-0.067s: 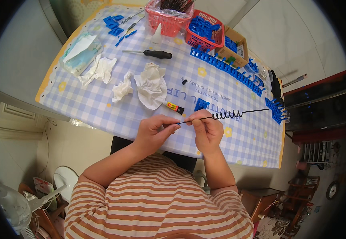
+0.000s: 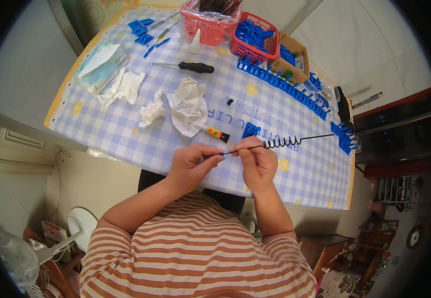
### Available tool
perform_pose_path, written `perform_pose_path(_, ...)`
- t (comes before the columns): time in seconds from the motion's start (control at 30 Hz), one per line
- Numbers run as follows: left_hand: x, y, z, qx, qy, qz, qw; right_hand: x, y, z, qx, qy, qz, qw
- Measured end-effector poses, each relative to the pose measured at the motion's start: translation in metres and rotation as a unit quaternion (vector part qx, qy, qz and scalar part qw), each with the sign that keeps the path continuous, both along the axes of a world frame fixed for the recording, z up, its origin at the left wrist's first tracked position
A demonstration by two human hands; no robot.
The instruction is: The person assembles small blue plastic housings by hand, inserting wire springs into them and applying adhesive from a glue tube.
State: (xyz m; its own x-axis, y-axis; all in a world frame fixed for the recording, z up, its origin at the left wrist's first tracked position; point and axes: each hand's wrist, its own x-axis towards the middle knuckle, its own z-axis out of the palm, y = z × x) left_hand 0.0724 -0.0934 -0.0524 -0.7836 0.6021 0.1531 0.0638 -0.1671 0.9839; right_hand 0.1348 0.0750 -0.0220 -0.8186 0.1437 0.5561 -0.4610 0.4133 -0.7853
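Observation:
A black wire with a spring-like coil (image 2: 282,142) runs across the front of the table, its straight end reaching toward the right. My right hand (image 2: 258,166) is closed around the wire just left of the coil, thumb on top. At the wire's left end, my left hand (image 2: 190,163) pinches a tiny blue piece (image 2: 222,154), mostly hidden by the fingertips. Behind my right fingers lies a blue plastic part (image 2: 250,130). Close beyond my left hand is a small yellow, red and black glue tube (image 2: 216,133).
Crumpled tissues (image 2: 188,107), a tissue pack (image 2: 101,67) and a screwdriver (image 2: 195,67) lie beyond my hands. A row of blue clips (image 2: 285,87) curves along the right side. At the back stand a red basket (image 2: 255,52) of blue parts and a cardboard box (image 2: 300,64).
The coil and the wire's right end have shifted very slightly upward and left. Both hands keep their grip almost in the same place.

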Motion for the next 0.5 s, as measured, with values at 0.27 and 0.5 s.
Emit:
perform_pose_path(0.27,0.0006,-0.0008,0.0006,-0.014,-0.006,-0.002,1.0,-0.0006,0.0003,0.0025,0.014,-0.014,-0.005,1.0)
perform_pose_path(0.5,0.0011,-0.0011,0.0014,-0.025,0.013,0.004,1.0,-0.0006,0.0009,0.0022,0.03,-0.005,-0.005,1.0)
